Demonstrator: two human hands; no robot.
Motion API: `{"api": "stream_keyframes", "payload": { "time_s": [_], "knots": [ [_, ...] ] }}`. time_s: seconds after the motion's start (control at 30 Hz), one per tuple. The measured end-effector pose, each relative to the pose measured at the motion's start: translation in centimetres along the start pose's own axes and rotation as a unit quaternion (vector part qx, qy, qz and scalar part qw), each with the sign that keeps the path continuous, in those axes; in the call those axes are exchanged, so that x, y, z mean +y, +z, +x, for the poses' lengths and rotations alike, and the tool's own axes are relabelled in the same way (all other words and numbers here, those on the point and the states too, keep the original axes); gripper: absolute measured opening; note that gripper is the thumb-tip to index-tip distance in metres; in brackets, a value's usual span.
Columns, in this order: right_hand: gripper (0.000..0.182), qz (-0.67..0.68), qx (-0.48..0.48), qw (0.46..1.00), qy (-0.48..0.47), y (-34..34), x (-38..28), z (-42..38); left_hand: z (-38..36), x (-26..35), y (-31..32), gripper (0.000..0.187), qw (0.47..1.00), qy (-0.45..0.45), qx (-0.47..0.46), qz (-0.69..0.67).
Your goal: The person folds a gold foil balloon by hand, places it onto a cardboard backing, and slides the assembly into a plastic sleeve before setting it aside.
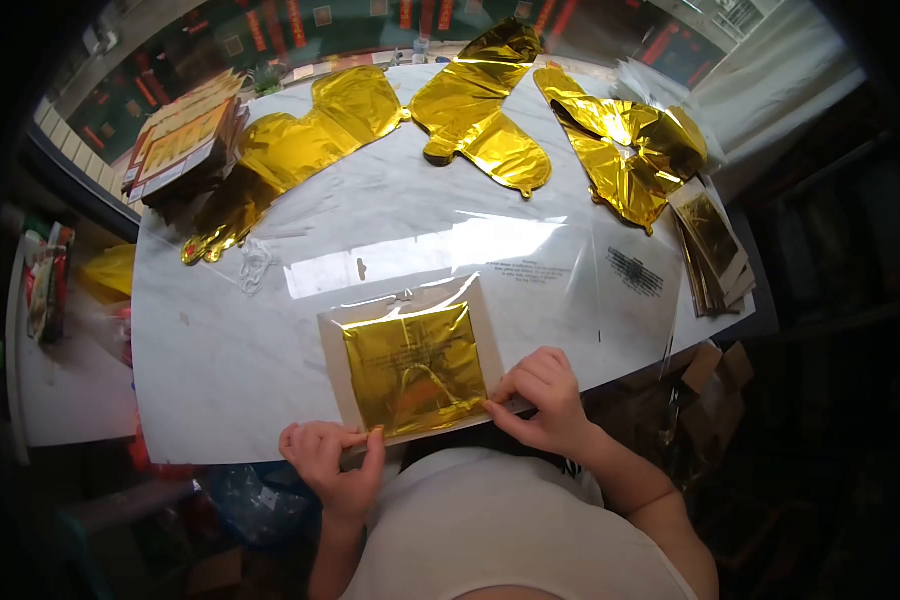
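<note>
A flat clear plastic bag (332, 355) lies at the table's front edge, with a folded gold foil balloon (415, 365) inside and faint dark print over it. My left hand (335, 462) pinches the bag's lower left corner between thumb and fingers. At the lower right corner, my right hand (545, 400) has its fingertips closed on the bag's edge. Pale card-like material borders the gold foil on the sides.
Unfolded gold foil balloons (310, 150) spread across the back of the white table (210, 360). Printed packs (185, 140) are stacked back left. Packaged gold pieces (710, 240) lie at the right edge. Printed clear film (530, 275) lies beyond the bag, white string (257, 265) to its left.
</note>
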State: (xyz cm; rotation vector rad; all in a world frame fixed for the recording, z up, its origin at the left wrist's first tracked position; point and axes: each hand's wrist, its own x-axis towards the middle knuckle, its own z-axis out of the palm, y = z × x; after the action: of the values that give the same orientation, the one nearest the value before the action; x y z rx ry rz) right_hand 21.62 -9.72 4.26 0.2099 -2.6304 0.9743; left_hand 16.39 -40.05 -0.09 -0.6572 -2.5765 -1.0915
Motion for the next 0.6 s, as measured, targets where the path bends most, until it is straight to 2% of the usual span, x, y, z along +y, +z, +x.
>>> {"api": "stream_keyframes", "payload": {
  "time_s": [0.07, 0.13, 0.17, 0.23, 0.27, 0.37, 0.4, 0.47, 0.57, 0.6],
  "knots": [
    [0.019, 0.001, 0.011, 1.0, 0.009, 0.3, 0.1, -0.3, 0.1, 0.3, 0.2, 0.03, 1.0, -0.015, -0.014, 0.008],
    [0.019, -0.003, 0.025, 1.0, 0.019, 0.5, 0.2, -0.6, 1.2, 2.2, 0.1, 0.052, 0.992, -0.099, 0.048, 0.058],
    [0.019, -0.005, 0.037, 0.999, 0.011, 0.7, 0.1, -0.7, 1.4, 2.3, 0.0, 0.052, 0.993, -0.092, 0.046, 0.051],
    [0.02, -0.026, 0.058, 0.998, 0.01, 0.7, 0.1, -1.0, 1.1, 2.2, -0.3, 0.072, 0.987, -0.115, 0.002, 0.115],
    [0.023, -0.02, 0.052, 0.998, 0.007, 0.7, 0.2, -1.0, 0.8, 1.7, -0.4, 0.075, 0.986, -0.109, -0.023, 0.127],
    [0.033, -0.025, 0.03, 0.998, 0.042, 0.7, 0.4, -2.1, 0.5, 1.1, -0.6, 0.069, 0.986, -0.089, -0.05, 0.132],
    [0.039, -0.064, 0.03, 0.996, 0.054, 0.7, 0.0, -2.1, 0.5, 1.4, -0.9, 0.062, 0.985, -0.104, -0.065, 0.122],
    [0.053, -0.134, 0.023, 0.988, 0.076, 0.8, -0.6, -2.1, 0.4, 1.1, -1.0, 0.061, 0.988, -0.098, -0.068, 0.098],
    [0.052, -0.119, 0.005, 0.992, 0.049, 1.4, -0.9, -2.3, 0.3, 1.0, -1.1, 0.06, 0.99, -0.082, -0.07, 0.092],
    [0.052, -0.117, 0.007, 0.992, 0.049, 1.6, -1.0, -2.4, 0.3, 1.5, -1.2, 0.061, 0.992, -0.091, -0.078, 0.044]
  ]
}}
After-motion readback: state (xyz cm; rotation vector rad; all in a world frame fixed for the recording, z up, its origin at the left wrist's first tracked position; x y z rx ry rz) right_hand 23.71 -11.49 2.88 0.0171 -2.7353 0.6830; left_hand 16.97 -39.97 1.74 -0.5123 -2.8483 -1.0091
